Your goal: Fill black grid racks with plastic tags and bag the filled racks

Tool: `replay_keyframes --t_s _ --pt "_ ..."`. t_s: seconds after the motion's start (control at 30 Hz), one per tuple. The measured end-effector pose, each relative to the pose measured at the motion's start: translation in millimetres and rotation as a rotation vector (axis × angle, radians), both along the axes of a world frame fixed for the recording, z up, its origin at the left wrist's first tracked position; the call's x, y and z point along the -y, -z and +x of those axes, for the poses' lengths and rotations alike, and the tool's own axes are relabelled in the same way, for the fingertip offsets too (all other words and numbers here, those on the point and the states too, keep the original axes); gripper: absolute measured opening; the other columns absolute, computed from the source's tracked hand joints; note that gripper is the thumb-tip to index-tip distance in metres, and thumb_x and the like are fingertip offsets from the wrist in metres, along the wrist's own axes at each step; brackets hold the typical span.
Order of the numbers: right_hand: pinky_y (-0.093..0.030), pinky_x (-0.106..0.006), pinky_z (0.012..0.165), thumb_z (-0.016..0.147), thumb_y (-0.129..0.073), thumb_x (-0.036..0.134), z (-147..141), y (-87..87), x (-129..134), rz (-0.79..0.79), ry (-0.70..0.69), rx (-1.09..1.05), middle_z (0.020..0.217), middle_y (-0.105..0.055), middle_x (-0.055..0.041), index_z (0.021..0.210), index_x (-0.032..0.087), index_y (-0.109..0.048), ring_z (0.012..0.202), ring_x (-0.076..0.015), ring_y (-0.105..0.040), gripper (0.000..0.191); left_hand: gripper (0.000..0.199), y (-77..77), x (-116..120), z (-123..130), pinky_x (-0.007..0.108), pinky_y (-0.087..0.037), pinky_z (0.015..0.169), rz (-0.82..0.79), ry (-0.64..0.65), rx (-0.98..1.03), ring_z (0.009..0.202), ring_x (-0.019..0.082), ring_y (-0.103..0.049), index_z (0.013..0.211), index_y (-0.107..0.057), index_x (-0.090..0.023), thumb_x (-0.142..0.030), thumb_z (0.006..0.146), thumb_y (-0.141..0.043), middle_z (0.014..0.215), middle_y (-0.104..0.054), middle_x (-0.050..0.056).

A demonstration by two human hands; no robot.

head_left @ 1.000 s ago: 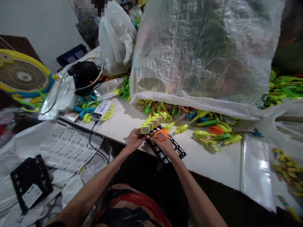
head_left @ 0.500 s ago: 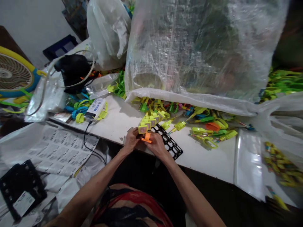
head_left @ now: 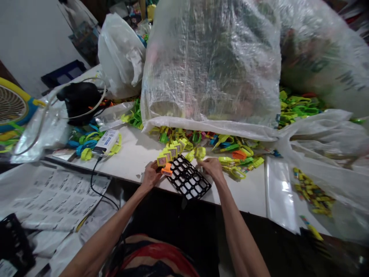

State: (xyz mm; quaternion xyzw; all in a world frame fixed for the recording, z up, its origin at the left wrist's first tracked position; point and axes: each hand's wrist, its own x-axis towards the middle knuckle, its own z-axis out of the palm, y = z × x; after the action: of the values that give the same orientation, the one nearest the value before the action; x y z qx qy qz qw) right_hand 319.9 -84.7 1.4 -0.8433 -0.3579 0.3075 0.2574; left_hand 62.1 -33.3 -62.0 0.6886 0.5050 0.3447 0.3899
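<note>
My left hand (head_left: 151, 176) is closed at the upper left corner of a black grid rack (head_left: 188, 175), its fingertips partly hidden. Beside those fingers an orange plastic piece (head_left: 167, 169) sits at the rack's corner. A row of yellow toy watches (head_left: 168, 154) with square printed faces runs along the rack's upper left side. To the right of the rack, my right hand (head_left: 212, 167) has its fingers pinched at a loose yellow toy watch (head_left: 200, 153); the exact contact is too small to see. The rack's near end juts past the table edge.
Mixed coloured plastic pieces (head_left: 233, 148) lie behind the rack, under a large clear plastic sack (head_left: 210, 69). A white boxed device (head_left: 106, 143) with a black cable is at the left. Flat clear bags (head_left: 281, 194) lie right. A fan (head_left: 14, 102) stands far left.
My right hand has left the orange piece and moved right to the loose yellow toy watch, uncovering the rack. My left hand stays by the orange piece. The view has turned to the right.
</note>
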Motion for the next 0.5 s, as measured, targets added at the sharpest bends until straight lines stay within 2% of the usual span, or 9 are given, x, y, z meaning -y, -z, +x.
replay_keyframes --t_s 0.13,0.23,0.37,0.5 --pt "-0.037 -0.023 0.044 0.054 -0.059 0.029 -14 -5.5 15 0.201 0.056 -0.318 0.044 -0.052 0.0034 0.058 0.019 -0.052 0.043 -0.0122 -0.049 0.013 0.024 2.4 1 1 0.036 -0.055 0.082 -0.022 -0.005 -0.011 0.087 0.022 -0.067 0.085 -0.067 -0.018 -0.009 0.063 -0.064 0.094 -0.072 0.006" --pt "-0.036 -0.021 0.042 0.050 -0.061 0.024 -43 -9.9 15 0.262 -0.024 -0.515 0.052 -0.057 0.0034 0.065 0.018 -0.056 0.043 -0.0106 -0.047 0.017 0.027 3.8 1 2 0.037 -0.055 0.083 -0.033 -0.001 -0.017 0.090 0.023 -0.066 0.087 -0.067 -0.018 -0.008 0.062 -0.065 0.097 -0.072 0.006" --pt "-0.039 -0.022 0.043 0.054 -0.057 0.024 -82 -1.9 3 0.191 -0.104 -0.596 0.048 -0.054 0.0038 0.061 0.018 -0.057 0.044 -0.0111 -0.047 0.009 0.028 1.8 1 1 0.037 -0.055 0.084 -0.023 0.013 -0.015 0.091 0.023 -0.067 0.092 -0.067 -0.019 -0.012 0.065 -0.064 0.101 -0.071 0.006" --pt "-0.043 -0.022 0.050 0.054 -0.059 0.022 -91 7.6 -5 0.258 -0.232 -0.590 0.057 -0.061 0.0012 0.060 0.017 -0.059 0.054 -0.0128 -0.053 0.008 0.024 1.3 1 0 0.037 -0.053 0.088 -0.009 0.007 -0.021 0.095 0.023 -0.066 0.089 -0.068 -0.019 -0.013 0.066 -0.062 0.102 -0.070 0.006"
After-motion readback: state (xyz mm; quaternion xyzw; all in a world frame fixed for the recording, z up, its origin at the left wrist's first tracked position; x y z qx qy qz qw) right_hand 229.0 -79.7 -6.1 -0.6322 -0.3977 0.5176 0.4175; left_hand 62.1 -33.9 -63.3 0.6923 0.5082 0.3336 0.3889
